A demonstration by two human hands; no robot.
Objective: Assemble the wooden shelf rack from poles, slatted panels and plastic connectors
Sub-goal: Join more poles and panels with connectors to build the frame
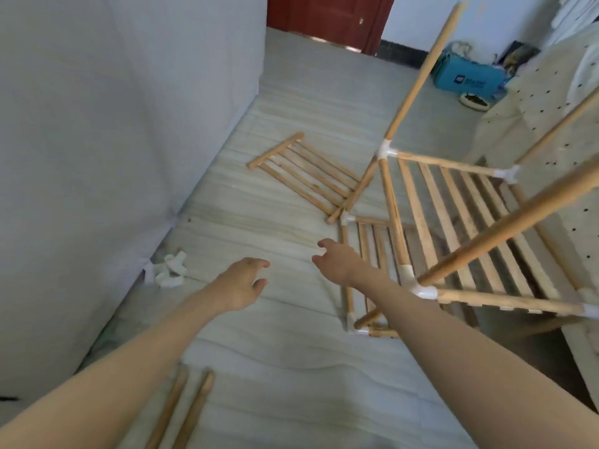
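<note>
A: Where does the rack stand?

B: The half-built shelf rack [453, 222] is at the right, on the floor [291, 367] beside a bed with a dotted cover [531, 102]. Its poles meet in white plastic connectors [387, 150], and a slatted panel [470, 228] is fitted between them. A lower panel [372, 251] sits near the floor inside the same frame.

A: Any loose parts?

B: One spare slatted panel [304, 173] lies flat on the floor beyond the hands, with its far end just beside a leg of the rack. Two loose poles [184, 413] lie side by side at the near edge. A small heap of white connectors [170, 270] lies against the foot of the grey wall [113, 140] at the left.

A: And the hands?

B: Both reach forward over the bare floor and hold nothing. The left hand [240, 283] has a relaxed grip, fingers loosely spread. The right hand [337, 260] is the same, with thumb and fingers apart, just beside the lower panel's edge; I cannot tell whether it touches it.

A: What is farther off?

B: A red door [327, 17] at the far end, and a blue bag [466, 76] on the floor near it.
</note>
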